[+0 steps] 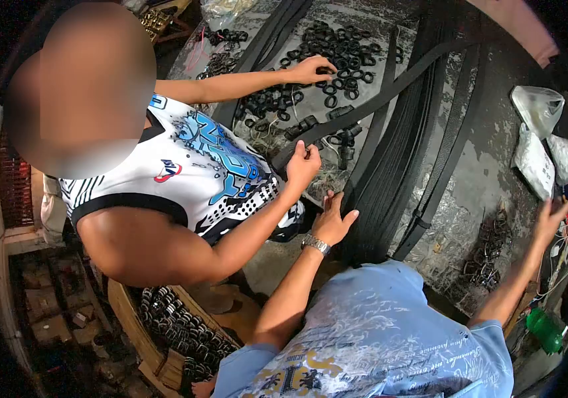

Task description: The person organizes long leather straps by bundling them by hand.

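Note:
My left hand [334,219], with a metal watch on its wrist, lies at the near edge of the long black straps [397,166], fingers apart and nothing held. At the right side of the table my right hand [551,221] is raised with its fingers spread, just below a white plastic packet [534,164]. Between my hands a black strap with a loop [419,223] lies on the table. A co-worker's hand [302,166] holds the end of one strap close to my left hand; the co-worker's other hand [312,69] touches the black rings [350,60].
Clear plastic bags [537,109] lie at the right, above tangled wires and a green bottle [546,330]. Dark metal pieces [490,252] sit on the table [480,159]. A wooden-sided bin [139,325] of metal buckles stands below the co-worker at the left.

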{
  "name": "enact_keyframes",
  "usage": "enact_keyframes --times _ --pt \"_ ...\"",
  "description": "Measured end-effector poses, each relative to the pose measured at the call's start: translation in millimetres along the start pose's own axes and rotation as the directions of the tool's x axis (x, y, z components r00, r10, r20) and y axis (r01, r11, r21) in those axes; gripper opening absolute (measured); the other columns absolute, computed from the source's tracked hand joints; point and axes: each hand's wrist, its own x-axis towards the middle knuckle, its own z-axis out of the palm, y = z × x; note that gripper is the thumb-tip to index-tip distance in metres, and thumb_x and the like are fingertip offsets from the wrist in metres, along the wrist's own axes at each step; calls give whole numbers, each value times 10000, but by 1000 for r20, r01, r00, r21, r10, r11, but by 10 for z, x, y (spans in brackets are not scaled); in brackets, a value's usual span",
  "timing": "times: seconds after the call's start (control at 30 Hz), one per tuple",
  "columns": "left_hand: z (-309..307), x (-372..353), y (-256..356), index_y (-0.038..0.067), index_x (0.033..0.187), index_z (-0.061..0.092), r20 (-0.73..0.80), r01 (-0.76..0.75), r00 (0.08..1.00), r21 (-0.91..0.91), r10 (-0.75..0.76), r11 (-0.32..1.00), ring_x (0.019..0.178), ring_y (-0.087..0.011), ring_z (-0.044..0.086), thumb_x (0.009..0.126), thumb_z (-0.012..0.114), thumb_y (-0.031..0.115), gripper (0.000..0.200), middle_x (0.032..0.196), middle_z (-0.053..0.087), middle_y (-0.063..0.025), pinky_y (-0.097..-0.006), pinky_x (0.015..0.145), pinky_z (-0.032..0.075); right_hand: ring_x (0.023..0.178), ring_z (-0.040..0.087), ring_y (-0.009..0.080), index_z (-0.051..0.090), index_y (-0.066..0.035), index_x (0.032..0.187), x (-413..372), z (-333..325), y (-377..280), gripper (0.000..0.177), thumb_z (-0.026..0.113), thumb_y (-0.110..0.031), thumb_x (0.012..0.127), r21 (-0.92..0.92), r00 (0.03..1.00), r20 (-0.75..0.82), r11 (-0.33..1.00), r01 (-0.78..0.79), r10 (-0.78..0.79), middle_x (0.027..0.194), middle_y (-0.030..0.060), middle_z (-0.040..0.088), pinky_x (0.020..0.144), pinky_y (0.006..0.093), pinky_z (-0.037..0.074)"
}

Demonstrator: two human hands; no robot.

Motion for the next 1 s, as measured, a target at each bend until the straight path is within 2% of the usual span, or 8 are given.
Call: enact_keyframes --times 0.1,0.13,0.23,0.3,0.37,0.57,0.83,1.0 --pt "5 16 -15 68 1520 235 -6 -14 1000 16 14 1000 1473 -390 189 922 517 549 817 1592 159 -252 -543 1105 326 1340 418 327 274 -2 1506 186 -199 -256 697 607 -269 956 -37 995 75 997 71 -68 1507 222 369 1105 384 332" --pt "20 19 -19 45 1476 344 -89 -46 995 40 49 998 1420 -405 303 914 551 543 779 1536 275 -288 -440 1113 349 1318 447 325 287 -7 1504 200 -208 -393 673 600 -253 962 -46 991 99 994 95 -90 1497 220 388 1093 380 348" --pt "-103 73 23 23 1333 528 -162 -39 986 -9 37 999 1230 -417 531 902 584 506 650 1342 532 -283 -454 1004 448 1282 489 306 397 -14 1451 -278 257 -1106 564 585 -231 965 -105 946 316 989 105 -67 1424 190 484 1071 391 374" --pt "-286 94 196 14 1113 641 -364 -20 931 -60 -3 998 888 -450 655 894 613 404 448 922 691 -243 -510 774 512 1275 501 313 468 -9 1400 -821 627 -1741 499 581 -218 960 63 867 438 970 233 -237 1386 182 529 1076 405 372" --pt "-333 269 110 -7 1202 604 -355 -39 934 -233 -48 972 972 -373 667 889 657 338 468 1043 693 -218 -423 840 516 1181 558 372 572 -42 1272 -1251 888 -2128 441 693 -122 856 166 773 530 937 308 -348 1264 193 596 995 408 451" --pt "-163 867 -18 -2 1355 456 -546 -143 837 -142 43 979 987 -331 631 847 721 259 630 1156 622 -203 -424 861 504 1054 603 371 617 -40 1186 -1967 1199 -2612 405 719 -79 796 382 603 661 892 243 -447 1139 167 635 893 441 501" --pt "-26 1087 -17 41 1161 629 -556 -151 825 -35 107 988 961 -319 609 802 744 274 443 1039 631 -162 -399 826 497 1096 577 357 615 -45 1207 -2101 1101 -2563 382 685 -132 842 310 524 758 921 235 -389 1178 156 617 906 451 471" --pt "-43 1110 -65 11 1163 594 -471 -146 881 -174 48 974 921 -277 612 837 729 248 424 1051 622 -143 -384 810 505 1147 544 334 555 -75 1289 -2181 1058 -2503 464 670 -118 842 220 492 811 944 245 -317 1270 126 557 929 446 444"
